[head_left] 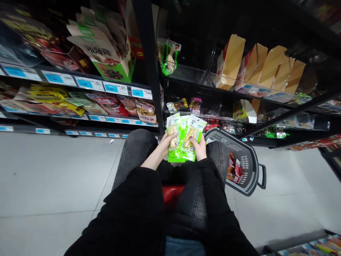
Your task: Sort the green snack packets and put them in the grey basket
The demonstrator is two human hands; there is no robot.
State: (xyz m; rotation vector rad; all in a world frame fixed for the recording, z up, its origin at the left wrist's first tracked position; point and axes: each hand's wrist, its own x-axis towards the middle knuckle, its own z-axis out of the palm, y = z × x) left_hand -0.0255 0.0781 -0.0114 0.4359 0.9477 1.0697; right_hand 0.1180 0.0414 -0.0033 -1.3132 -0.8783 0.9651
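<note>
Pale tiled floor (66, 174) around a grey perforated plastic basket (241, 142); black shelving (151, 60) beyond it. White-and-green plastic snack packets (174, 151), fanned, just left of basket. Left hand (164, 143): fingers gripping packet edge farther from basket. Right hand (200, 146): fingers pinching nearer edge. Shiny red packets (236, 169) inside basket.

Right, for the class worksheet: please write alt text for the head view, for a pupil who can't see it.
A seated person's left hand and right hand hold green-and-white packets before stocked shop shelves. Beside their right leg sits a grey basket containing red packets.
</note>
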